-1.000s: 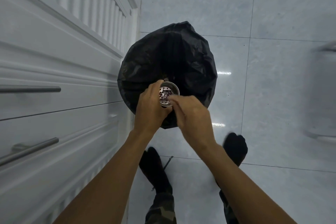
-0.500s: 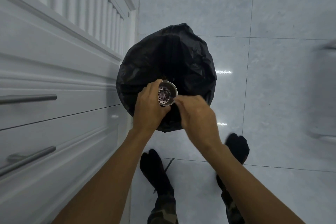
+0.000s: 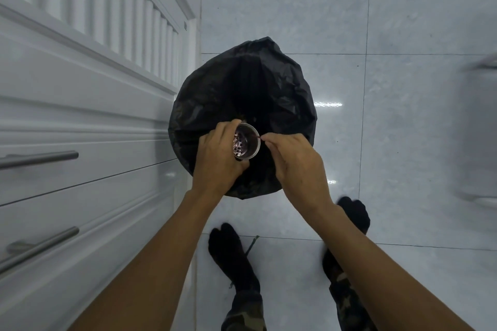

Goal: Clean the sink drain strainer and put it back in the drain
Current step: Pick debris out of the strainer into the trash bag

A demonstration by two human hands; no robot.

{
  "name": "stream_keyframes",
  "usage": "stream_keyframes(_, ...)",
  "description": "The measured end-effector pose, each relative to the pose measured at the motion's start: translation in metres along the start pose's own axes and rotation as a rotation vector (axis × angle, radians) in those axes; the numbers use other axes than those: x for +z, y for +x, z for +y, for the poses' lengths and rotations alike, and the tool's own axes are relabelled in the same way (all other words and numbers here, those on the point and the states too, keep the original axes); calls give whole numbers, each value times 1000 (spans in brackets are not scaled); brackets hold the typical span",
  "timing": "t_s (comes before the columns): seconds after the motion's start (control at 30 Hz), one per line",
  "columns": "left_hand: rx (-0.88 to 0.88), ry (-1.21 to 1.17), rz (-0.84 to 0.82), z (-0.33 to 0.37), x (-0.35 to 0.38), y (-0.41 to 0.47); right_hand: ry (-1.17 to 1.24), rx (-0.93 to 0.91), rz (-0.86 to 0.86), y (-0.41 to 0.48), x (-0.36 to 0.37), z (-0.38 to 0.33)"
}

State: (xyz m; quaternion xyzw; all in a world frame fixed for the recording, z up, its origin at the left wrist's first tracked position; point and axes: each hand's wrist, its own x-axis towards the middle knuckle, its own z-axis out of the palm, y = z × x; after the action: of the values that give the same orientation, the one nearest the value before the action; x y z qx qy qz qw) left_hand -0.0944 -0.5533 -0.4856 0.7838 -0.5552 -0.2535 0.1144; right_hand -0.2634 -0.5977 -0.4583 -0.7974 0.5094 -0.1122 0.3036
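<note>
Left hand (image 3: 219, 158) grips the metal drain strainer (image 3: 246, 144) over a black-bagged trash bin (image 3: 242, 94); right hand (image 3: 294, 160) pinches beside its rim.

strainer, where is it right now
In the head view, the round perforated metal strainer sits mid-frame, gripped by the left hand above the black plastic bin bag, with the right hand just right of it.
</note>
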Motion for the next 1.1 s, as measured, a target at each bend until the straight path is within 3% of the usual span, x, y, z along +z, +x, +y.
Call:
stream_keyframes(0.1,18,14,-7,-2,0,1,-26,-9,-53,-3,2,-5)
stream_keyframes(0.23,-6,-13,-25,0,1,-1,11,14,6,-3,0,-6)
stream_keyframes(0.43,-62,-208,3,5,-3,1,145,20,9,-5,-3,-17)
stream_keyframes(0.6,-83,-235,-8,9,-4,-1,98,130,134,1,-8,-11)
stream_keyframes(0.77,-93,-256,9,7,-5,-1,120,-25,11,-12,-5,-27)
stream_keyframes(0.97,-47,-188,27,5,-2,-7,16,9,125,4,-11,-16)
stream_keyframes(1.1,-49,-171,38,0,-6,-7,33,-122,-7,-11,-5,-24)
